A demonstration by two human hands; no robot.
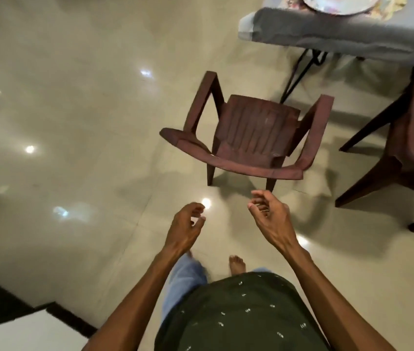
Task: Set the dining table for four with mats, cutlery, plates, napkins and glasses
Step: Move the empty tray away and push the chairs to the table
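Both hands were out in front, empty! The left hand [187, 225] hung with fingers loosely curled around nothing, and the right hand [268, 214] matched it, fingers relaxed and slightly bent, nothing held. They floated apart over the shiny tiled floor [74, 122], above a bare foot [237, 264]. Just beyond them stood a brown plastic armchair [251, 138], its back toward the person, well apart from either hand. A second brown chair [413, 153] sat at the right edge. Up in the far right corner, the table [340, 34] wore a grey cloth, and on it a plate [337, 3] rested on a patterned mat [391, 6], only partly in view.
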